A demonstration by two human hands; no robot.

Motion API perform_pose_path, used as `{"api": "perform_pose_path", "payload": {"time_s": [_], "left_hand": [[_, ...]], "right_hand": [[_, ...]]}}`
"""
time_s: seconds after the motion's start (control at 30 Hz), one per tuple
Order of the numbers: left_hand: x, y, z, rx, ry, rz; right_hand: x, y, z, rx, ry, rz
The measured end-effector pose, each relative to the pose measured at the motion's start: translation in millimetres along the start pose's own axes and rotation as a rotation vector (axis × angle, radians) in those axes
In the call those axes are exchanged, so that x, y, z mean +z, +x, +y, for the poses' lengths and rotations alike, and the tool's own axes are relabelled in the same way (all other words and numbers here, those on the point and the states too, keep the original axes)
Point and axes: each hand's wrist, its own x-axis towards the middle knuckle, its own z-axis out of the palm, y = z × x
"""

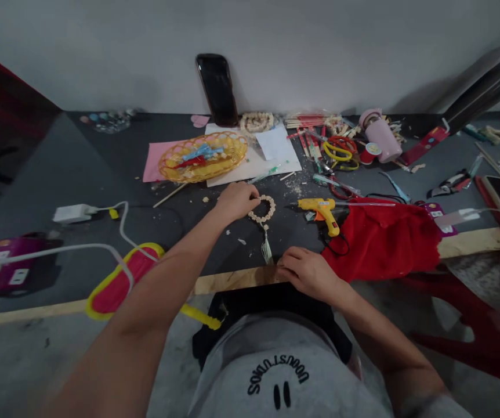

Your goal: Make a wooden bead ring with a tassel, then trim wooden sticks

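On the dark table lies a ring of pale beads point(268, 217), a bracelet-like loop with a whitish tassel point(266, 251) hanging toward the front edge. My left hand point(238, 201) is at the left side of the ring, fingers closed on its beads; the fingertips are partly hidden. My right hand point(305, 270) rests on the wooden front edge just right of the tassel's end, fingers loosely bent and a little apart, with nothing visible in them. A yellow glue gun point(319, 210) with a clear glue stick lies to the right of the ring.
A yellow woven basket point(165, 165) holds blue and red pieces. Behind it a phone point(218, 90) leans on the wall. Red cloth point(383, 241) overhangs the front edge. A pink bottle point(381, 138), yellow-handled scissors point(336, 152) and cabled purple boxes point(13, 264) stand around.
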Motion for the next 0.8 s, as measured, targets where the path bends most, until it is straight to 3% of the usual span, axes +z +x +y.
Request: {"api": "perform_pose_path", "payload": {"time_s": [0.17,0.37,0.57,0.8], "left_hand": [[-27.0,-14,8,-0.005,-0.023,0.242],[-80.7,-21,17,0.024,-0.021,0.54],[-124.9,-31,26,0.029,0.0,0.668],[-143.0,-41,27,0.091,0.024,0.725]], "right_hand": [[-1,0,13,-0.024,0.123,0.121],[-7,11,20,-0.068,0.201,0.207],[-16,21,20,-0.021,0.182,0.289],[-26,28,18,0.012,0.324,0.334]]}}
